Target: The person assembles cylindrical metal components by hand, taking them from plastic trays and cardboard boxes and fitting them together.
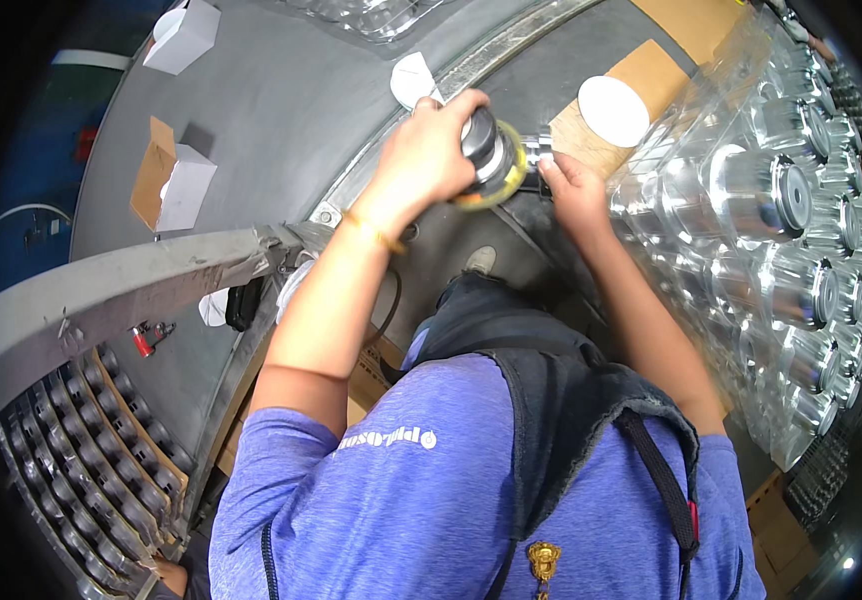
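Observation:
At the middle top, my left hand [431, 150] is closed around a round black-and-silver part [491, 150] with a yellow-green rim, smeared by motion. Its exact kind does not show. My right hand [578, 195] pinches a short silver-and-black piece [539, 150] at the right side of that part. Whether the two are joined, I cannot tell. Just beyond my left hand lies a white paper piece [411, 80]. Beside my right hand is an open cardboard box [656, 75] with a white round disc [613, 110] on it.
Clear cylindrical containers [766, 195] with silver ends stand stacked in plastic trays on the right. White boxes [191, 190] sit on the grey surface [271, 110] at left. A metal beam [131, 270], a red-handled tool [146, 340] and racked dark parts [91, 460] are lower left.

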Tool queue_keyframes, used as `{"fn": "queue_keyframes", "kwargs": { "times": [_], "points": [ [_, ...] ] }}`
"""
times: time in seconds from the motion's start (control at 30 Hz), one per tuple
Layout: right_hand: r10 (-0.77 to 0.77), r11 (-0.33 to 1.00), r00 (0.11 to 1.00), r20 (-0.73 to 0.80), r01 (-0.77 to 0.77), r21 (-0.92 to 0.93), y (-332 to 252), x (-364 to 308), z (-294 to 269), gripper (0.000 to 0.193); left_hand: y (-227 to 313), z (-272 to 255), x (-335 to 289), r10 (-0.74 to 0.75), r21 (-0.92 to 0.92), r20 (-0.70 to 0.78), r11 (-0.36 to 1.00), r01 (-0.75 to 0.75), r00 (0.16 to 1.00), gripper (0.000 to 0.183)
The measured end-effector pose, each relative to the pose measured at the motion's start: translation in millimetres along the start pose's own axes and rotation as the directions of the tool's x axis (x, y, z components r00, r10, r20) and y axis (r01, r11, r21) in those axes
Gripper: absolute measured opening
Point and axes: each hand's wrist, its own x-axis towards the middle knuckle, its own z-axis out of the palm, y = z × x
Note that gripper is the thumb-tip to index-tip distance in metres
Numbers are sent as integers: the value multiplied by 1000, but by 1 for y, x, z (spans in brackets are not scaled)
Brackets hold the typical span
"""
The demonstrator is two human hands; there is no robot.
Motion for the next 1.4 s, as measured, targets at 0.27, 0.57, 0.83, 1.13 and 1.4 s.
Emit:
{"fn": "queue_keyframes", "kwargs": {
  "times": [0.27, 0.57, 0.83, 1.13, 1.4],
  "points": [
    [-50, 997, 994, -93, 44, -71, -10, -2, 3, 34, 0, -4, -12, -40, -128, 60, 991, 48, 997, 65],
    [199, 945, 979, -46, -179, 273, -30, 22, 6, 33, 8, 18, -66, 52, -134, 80, 990, -41, 995, 66],
    [72, 801, 997, -37, -36, 598, -83, 3, -1, 31, -11, 36, -46, -18, -157, 62, 987, 28, 998, 73],
    [-153, 645, 988, -2, 102, 757, -135, -35, -29, 29, -15, 58, 51, 165, -362, -198, 903, -229, 966, 62],
    [-218, 325, 972, 89, -14, 946, -142, -49, -36, 33, -16, 93, 112, 420, 107, -195, 907, -407, 886, 50]
  ]
}}
